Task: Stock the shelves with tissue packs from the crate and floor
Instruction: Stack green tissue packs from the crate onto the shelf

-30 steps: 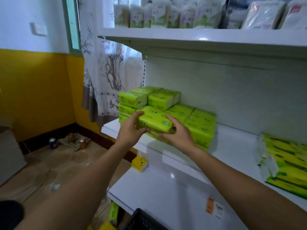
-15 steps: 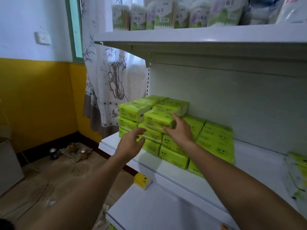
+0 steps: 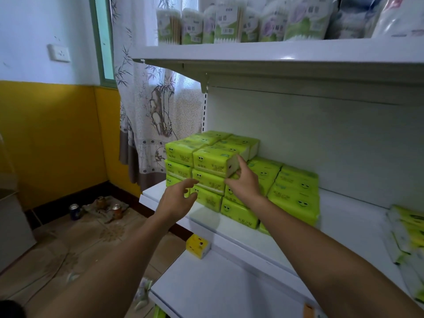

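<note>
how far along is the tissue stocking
Done: a green stack stands three packs high on the middle shelf. In hand: the right hand touches the top front pack; the left hand hovers open. Left: bare shelf beside it; crate out of view.

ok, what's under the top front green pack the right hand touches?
A second green pack, then a third pack on the white shelf. The left hand hides part of the third pack.

Bamboo-print curtain [image 3: 146,106] nr window [image 3: 104,42], wall socket [image 3: 59,53], blue can [image 3: 74,211] on floor [image 3: 46,249].
</note>
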### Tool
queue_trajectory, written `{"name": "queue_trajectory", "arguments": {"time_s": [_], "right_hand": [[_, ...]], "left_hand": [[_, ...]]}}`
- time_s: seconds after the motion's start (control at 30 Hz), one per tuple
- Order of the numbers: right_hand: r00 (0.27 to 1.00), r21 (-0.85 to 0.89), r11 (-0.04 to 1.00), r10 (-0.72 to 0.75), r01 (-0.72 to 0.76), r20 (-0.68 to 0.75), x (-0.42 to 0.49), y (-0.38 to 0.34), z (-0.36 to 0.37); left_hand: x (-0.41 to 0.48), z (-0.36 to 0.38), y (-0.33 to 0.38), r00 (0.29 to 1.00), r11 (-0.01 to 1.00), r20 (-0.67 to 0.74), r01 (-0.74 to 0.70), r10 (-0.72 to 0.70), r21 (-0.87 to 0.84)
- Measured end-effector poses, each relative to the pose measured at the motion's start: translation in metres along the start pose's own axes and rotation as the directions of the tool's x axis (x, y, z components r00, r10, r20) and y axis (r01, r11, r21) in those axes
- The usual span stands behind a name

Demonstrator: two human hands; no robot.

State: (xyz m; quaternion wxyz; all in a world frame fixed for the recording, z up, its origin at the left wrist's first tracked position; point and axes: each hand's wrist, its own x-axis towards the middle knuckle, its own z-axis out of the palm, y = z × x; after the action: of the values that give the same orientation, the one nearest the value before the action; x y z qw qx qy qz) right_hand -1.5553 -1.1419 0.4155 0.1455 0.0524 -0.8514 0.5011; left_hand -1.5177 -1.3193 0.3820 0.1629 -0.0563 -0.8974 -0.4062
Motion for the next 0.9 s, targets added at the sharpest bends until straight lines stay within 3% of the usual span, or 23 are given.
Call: {"name": "queue_trajectory", "arguments": {"time_s": [0.27,0.5,0.7,0.9], "right_hand": [[0.997,-0.164,0.983,-0.078,0.077,0.003,-0.072,-0.012,-0.013],[0.99,-0.162,0.986,-0.014,0.037,0.143,-0.183,0.061,0.012],[0.911,-0.265,0.937,0.301,-0.227,0.282,-0.279,0.194,0.042],[0.676,-0.381,0.735,0.672,-0.561,0.303,-0.351,0.334,0.073]], "left_hand": [[-0.063,-0.007,0.01,0.999,1.0,0.044,0.001,-0.002,0.027],[-0.167,0.046,-0.033,0.975,0.994,0.206,0.064,-0.081,0.089],[-0.263,0.129,-0.113,0.879,0.97,0.417,0.179,-0.232,0.164],[-0.344,0.22,-0.181,0.713,0.891,0.541,0.411,-0.446,0.193]]}}
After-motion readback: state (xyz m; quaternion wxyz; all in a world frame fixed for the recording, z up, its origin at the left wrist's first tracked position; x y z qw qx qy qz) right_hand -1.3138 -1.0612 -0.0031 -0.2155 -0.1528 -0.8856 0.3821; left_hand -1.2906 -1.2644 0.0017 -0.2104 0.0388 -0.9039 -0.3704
